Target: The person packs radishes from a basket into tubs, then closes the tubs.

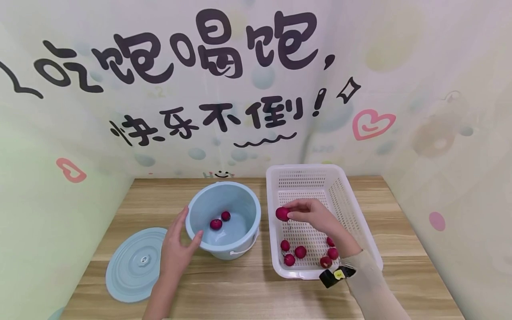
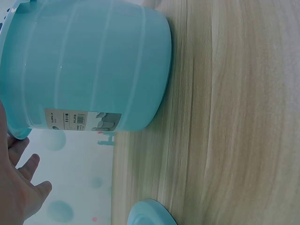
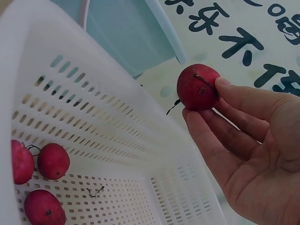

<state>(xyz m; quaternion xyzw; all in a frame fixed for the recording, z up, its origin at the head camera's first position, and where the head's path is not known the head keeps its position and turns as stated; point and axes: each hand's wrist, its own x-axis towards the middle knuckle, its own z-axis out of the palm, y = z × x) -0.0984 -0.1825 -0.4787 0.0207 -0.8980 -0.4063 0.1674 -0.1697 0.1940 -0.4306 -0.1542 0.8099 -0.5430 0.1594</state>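
My right hand [image 1: 314,215] pinches a red radish [image 1: 282,214] between thumb and fingers, above the left part of a white slotted basket [image 1: 276,186]. In the right wrist view the held radish [image 3: 198,87] shows a thin dark root. Several radishes [image 1: 300,252] lie at the basket's near end. To the left stands a light blue bucket [image 1: 238,195] with two radishes [image 1: 216,224] on its bottom. My left hand [image 1: 178,251] is at the bucket's left rim, its fingers extended and thumb spread; the left wrist view shows fingertips by the rim.
A round blue lid [image 1: 128,271] lies on the wooden table [image 1: 248,293] left of the bucket, partly behind my left hand. The bucket's white handle [image 1: 244,250] hangs down on its right side. A printed wall covering [image 1: 224,151] rises behind the table.
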